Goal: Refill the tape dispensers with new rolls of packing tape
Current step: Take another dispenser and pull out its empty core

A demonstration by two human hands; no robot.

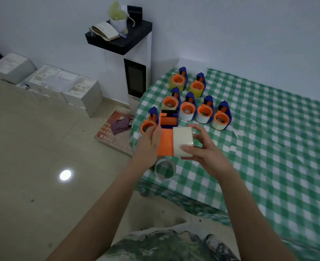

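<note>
My left hand [149, 143] grips the orange core [165, 143] of a tape dispenser above the table's near left corner. A cream-white roll of packing tape [182, 141] sits against the core's right end, held between the thumb and fingers of my right hand [202, 147]. Just behind them an empty orange and blue dispenser [169, 119] lies on the green checked tablecloth [259, 147]. Several blue and orange dispensers loaded with tape [204, 112] stand in rows farther back. A nearly used-up clear roll [164, 169] lies flat below my hands.
The table's left edge runs just beside my left hand, with tiled floor beyond it. A red book [116, 132] with a purple pouch lies on the floor. A tall white unit with a black top [134, 72] stands against the wall. White boxes [61, 85] line the wall.
</note>
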